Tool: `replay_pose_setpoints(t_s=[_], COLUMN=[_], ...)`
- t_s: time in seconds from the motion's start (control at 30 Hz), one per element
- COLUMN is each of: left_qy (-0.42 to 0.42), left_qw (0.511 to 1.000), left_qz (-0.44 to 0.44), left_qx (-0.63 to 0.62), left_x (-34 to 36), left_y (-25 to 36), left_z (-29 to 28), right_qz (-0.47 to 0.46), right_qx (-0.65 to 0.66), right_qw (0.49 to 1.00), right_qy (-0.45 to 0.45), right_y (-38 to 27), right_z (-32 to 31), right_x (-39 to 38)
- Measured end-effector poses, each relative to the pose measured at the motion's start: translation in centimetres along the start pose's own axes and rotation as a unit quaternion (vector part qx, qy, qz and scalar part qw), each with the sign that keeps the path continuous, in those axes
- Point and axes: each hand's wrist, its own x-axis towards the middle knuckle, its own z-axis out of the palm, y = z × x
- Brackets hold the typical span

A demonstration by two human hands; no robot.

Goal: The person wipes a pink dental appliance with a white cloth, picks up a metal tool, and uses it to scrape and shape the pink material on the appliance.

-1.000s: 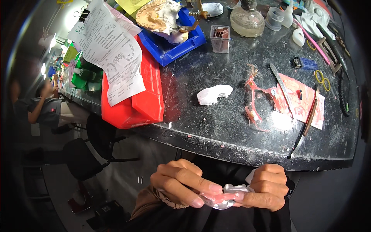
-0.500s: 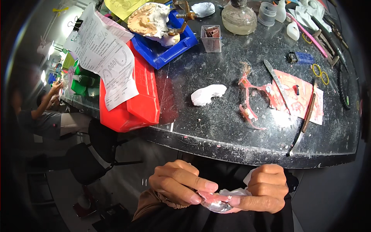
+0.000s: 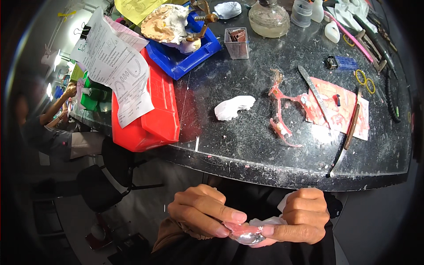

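Between my two hands, just below the table edge, is a denture piece (image 3: 251, 238) with pink wax and a shiny, silvery metal plate. The fingertips of my left hand (image 3: 201, 208) press on its left end, thumb hidden behind. My right hand (image 3: 304, 216) is closed round its other end, with the thumb lying on the pink wax. Some whitish material shows behind the piece, partly covered by the fingers. On the table ahead lie a white plaster piece (image 3: 234, 108), pink wax scraps (image 3: 279, 112) and a pink wax sheet (image 3: 346, 115).
A metal blade (image 3: 313, 95) and a wooden-handled wax knife (image 3: 352, 128) lie on the sheet. Behind stand a red bin (image 3: 152, 115) with papers, a blue tray (image 3: 181, 66) holding a dental cast, a clear box (image 3: 237, 44) and a glass burner (image 3: 268, 22). Someone sits far left.
My left fingers have shifted slightly to the left along the denture piece. The whole table view has moved a little to the left. Both hands keep their hold.
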Motion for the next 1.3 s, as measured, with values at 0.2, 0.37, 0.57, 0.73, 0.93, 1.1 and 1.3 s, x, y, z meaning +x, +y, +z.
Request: replay_pose_setpoints(t_s=[0.2, 0.37, 0.57, 0.73, 0.93, 1.1, 1.3], left_qy=[-0.003, -0.008, -0.012, -0.041, -0.056, -0.068, -0.031], left_qw=[1.0, 1.0, 1.0, 0.999, 0.998, 0.997, 0.999], left_qz=[0.007, 0.012, 0.02, 0.028, 0.026, 0.037, 0.018], left_qx=[0.016, 0.008, 0.002, 0.012, 0.015, 0.023, 0.011], left_x=[-0.2, 0.02, -0.05, -0.19, 0.22, 0.07, 0.51], left_y=[-0.04, -0.08, -0.03, 0.18, 0.47, 0.5, 0.55], left_z=[-0.09, -0.08, -0.21, -0.68, -0.61, -0.7, -0.24], right_qz=[0.012, -0.003, -0.002, 0.005, 0.004, -0.002, 0.018], right_qx=[-0.004, -0.01, -0.013, 0.009, 0.011, 0.003, -0.006], right_qw=[1.0, 1.0, 1.0, 1.0, 1.0, 1.0, 0.999], right_qy=[0.012, -0.007, -0.013, -0.029, -0.015, -0.013, -0.032], right_y=[-0.13, -0.06, -0.02, 0.27, 0.37, 0.33, 0.25], right_z=[0.24, -0.03, -0.06, 0.02, 0.13, 0.23, -0.1], right_x=[-0.14, 0.08, 0.03, -0.07, -0.06, -0.09, -0.14])
